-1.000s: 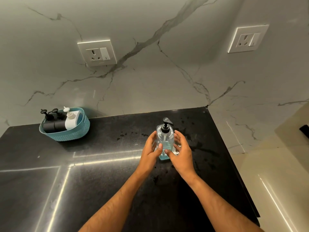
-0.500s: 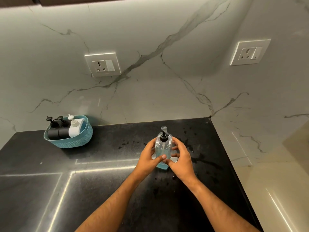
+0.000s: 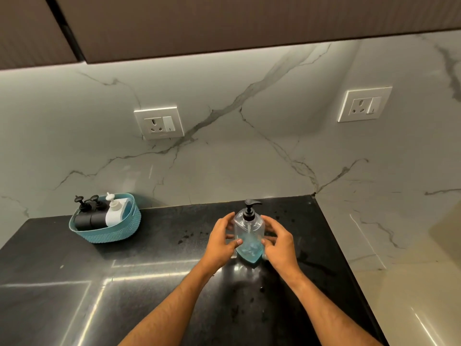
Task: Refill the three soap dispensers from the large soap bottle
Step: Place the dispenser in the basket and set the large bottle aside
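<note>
A teal basket [image 3: 107,233] at the counter's [image 3: 62,295] left holds two black dispensers [image 3: 90,217] and a white dispenser [image 3: 115,213]. Toward the right, the left hand [image 3: 220,239] and right hand [image 3: 279,242] grip the upright, clear soap bottle [image 3: 249,233], with blue liquid low inside.

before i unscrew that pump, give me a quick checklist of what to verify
1. Clear soap bottle upright on the black counter: ok.
2. Left hand and right hand on either side of it: ok; firm grip: cannot tell.
3. Pump head on: ok.
4. Soap enough for three refills: not ok, only a shallow blue layer at the bottom.
5. Three dispensers within reach: not ok, in the teal basket far left.
</note>
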Tool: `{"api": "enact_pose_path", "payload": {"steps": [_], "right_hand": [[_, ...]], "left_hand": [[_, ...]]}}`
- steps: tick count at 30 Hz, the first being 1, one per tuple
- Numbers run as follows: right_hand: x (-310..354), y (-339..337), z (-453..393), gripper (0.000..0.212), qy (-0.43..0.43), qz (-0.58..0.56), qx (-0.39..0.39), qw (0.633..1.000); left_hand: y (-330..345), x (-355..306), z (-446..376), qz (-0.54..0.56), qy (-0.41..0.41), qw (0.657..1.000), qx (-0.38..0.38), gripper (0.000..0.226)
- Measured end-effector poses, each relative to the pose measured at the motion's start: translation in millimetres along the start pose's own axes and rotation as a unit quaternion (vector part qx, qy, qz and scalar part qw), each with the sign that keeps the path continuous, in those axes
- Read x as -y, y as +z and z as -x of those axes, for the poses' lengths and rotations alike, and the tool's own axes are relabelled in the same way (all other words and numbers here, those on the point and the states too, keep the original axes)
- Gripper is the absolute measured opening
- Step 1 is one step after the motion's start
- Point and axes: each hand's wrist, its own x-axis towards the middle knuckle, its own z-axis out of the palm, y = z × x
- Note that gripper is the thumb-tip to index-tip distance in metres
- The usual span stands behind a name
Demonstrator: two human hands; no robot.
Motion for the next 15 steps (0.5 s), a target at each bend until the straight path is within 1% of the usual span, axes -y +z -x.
{"api": "enact_pose_path", "payload": {"steps": [4,9,13,15], "right_hand": [[-4,-2,-3,0.06,0.01,0.02,-0.034,0.999],[-10,-1,-1,0.064,-0.011,0.026,-0.009,1.0],[-12,2,-8,0.076,-0.025,0.054,-0.001,0.998],[-10,4,-16,0.075,-0.025,0.052,-0.005,0.998]], "left_hand": [[-1,3,-9,-0.001,0.014,1.0,0.024,0.07],[0,1,-18,0.057,-0.007,0.994,0.092,0.077],[3,1,-28,0.07,0.002,0.994,0.085,0.076],[4,0,-33,0.065,0.005,0.995,0.071,0.075]]}}
